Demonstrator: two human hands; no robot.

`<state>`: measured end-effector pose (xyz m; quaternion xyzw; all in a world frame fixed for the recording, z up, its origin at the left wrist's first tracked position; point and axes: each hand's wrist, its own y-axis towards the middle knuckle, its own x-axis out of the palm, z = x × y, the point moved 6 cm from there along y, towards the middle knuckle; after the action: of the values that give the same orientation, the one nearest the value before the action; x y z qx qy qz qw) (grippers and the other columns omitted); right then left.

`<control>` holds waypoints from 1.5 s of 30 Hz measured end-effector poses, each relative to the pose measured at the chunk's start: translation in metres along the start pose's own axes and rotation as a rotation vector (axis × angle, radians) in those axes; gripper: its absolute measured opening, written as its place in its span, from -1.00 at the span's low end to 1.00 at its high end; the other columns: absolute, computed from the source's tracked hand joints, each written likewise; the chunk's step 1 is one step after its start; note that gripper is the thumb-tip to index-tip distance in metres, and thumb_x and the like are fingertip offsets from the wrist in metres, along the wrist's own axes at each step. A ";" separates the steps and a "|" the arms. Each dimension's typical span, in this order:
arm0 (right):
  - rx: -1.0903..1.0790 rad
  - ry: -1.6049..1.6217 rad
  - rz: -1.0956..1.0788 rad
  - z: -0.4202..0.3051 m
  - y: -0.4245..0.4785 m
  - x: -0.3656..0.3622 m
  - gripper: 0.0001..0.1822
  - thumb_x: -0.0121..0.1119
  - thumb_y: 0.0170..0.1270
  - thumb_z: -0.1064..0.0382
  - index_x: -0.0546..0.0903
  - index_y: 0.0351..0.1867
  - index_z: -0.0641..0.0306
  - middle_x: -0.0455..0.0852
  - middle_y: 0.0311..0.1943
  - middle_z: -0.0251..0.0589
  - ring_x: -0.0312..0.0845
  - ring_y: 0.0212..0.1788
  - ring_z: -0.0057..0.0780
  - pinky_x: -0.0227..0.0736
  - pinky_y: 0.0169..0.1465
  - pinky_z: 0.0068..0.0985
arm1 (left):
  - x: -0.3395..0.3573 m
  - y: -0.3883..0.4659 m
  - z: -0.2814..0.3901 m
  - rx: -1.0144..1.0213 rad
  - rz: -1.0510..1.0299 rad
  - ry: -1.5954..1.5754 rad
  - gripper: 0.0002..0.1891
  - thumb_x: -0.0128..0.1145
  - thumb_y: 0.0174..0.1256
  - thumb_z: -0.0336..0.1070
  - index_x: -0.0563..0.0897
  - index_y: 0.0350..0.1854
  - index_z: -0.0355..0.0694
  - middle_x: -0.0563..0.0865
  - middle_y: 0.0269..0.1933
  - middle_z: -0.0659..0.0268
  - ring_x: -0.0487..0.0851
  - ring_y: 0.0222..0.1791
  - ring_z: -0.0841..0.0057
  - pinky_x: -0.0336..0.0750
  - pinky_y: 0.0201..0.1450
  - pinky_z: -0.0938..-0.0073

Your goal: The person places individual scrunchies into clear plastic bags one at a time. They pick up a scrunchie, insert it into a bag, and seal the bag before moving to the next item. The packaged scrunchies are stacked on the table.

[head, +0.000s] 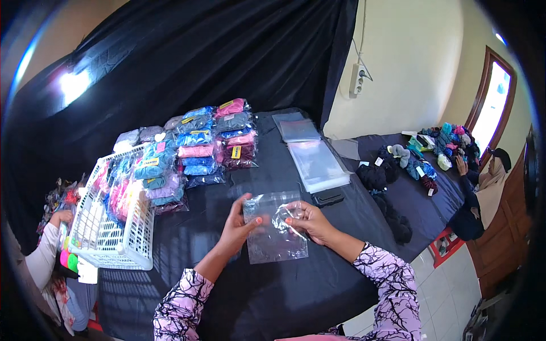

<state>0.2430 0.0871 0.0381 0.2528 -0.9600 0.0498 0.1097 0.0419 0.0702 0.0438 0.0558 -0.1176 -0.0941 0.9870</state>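
Note:
Between my two hands, above the black-covered table (264, 294), is a clear plastic bag (277, 249). My left hand (241, 223) grips its left edge, with the thumb on the front. The right edge is pinched between thumb and fingers of my right hand (309, 221), where the film is crumpled and shiny. Beyond my right hand, stacks of flat clear plastic bags (320, 164) lie on the table, and a black phone-like object (327, 197) sits just below them.
On the left stand a white plastic basket (136, 249) and piles of bagged, folded fabric items (198, 151). A co-worker's hand (64, 217) is beyond the basket. At right, another person (490, 183) sits by a table with yarn-like bundles (452, 140). A power strip (357, 79) hangs on the wall.

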 end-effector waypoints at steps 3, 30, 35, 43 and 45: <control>-0.196 -0.065 0.145 -0.022 -0.008 -0.001 -0.59 0.26 0.30 0.34 0.45 0.14 0.33 0.60 -0.38 -0.34 0.54 -0.42 -0.66 0.46 -0.33 -0.66 | 0.001 -0.005 0.025 0.376 0.277 0.638 -0.32 0.37 0.18 -0.32 0.32 0.34 -0.15 0.60 0.01 0.17 0.61 -0.02 0.42 0.54 -0.05 0.50; -0.076 -0.037 0.034 -0.002 0.008 -0.016 -0.82 0.31 0.27 0.26 0.65 -0.19 0.32 0.72 -0.11 -0.23 0.57 -0.16 -0.67 0.45 -0.07 -0.65 | 0.040 -0.021 -0.033 -0.469 -0.310 -0.295 -0.66 0.02 0.46 -0.36 0.30 0.21 -0.02 0.66 0.04 -0.10 0.73 -0.08 0.11 0.66 -0.08 0.14; -0.150 0.110 0.010 -0.009 0.006 -0.020 -0.90 0.28 0.28 0.32 0.62 -0.28 0.28 0.73 -0.24 -0.24 0.57 -0.28 -0.68 0.46 -0.15 -0.65 | 0.040 -0.018 -0.029 -0.440 -0.317 -0.415 -0.83 0.02 0.46 -0.31 0.41 0.01 -0.12 0.66 0.00 -0.13 0.70 -0.01 0.09 0.64 -0.04 0.09; -0.189 -0.076 -0.096 -0.001 0.010 -0.014 -0.87 0.22 0.34 0.30 0.58 -0.24 0.34 0.68 -0.38 -0.24 0.58 -0.48 -0.62 0.49 -0.40 -0.65 | 0.018 -0.005 -0.010 -0.018 -0.094 -0.198 -0.90 0.11 0.35 -0.33 0.60 -0.26 -0.23 0.71 -0.04 0.15 0.59 -0.16 0.58 0.47 -0.10 0.53; -0.224 -0.124 -0.129 0.003 0.010 -0.011 -0.85 0.21 0.35 0.28 0.57 -0.25 0.33 0.64 -0.42 -0.28 0.58 -0.51 -0.62 0.45 -0.39 -0.64 | 0.017 -0.005 -0.006 0.043 -0.108 -0.167 -0.91 0.13 0.32 -0.34 0.61 -0.29 -0.23 0.73 -0.10 0.18 0.56 -0.27 0.70 0.42 -0.19 0.67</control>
<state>0.2469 0.1008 0.0322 0.3029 -0.9462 -0.0806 0.0809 0.0584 0.0628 0.0414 0.0752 -0.1984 -0.1489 0.9658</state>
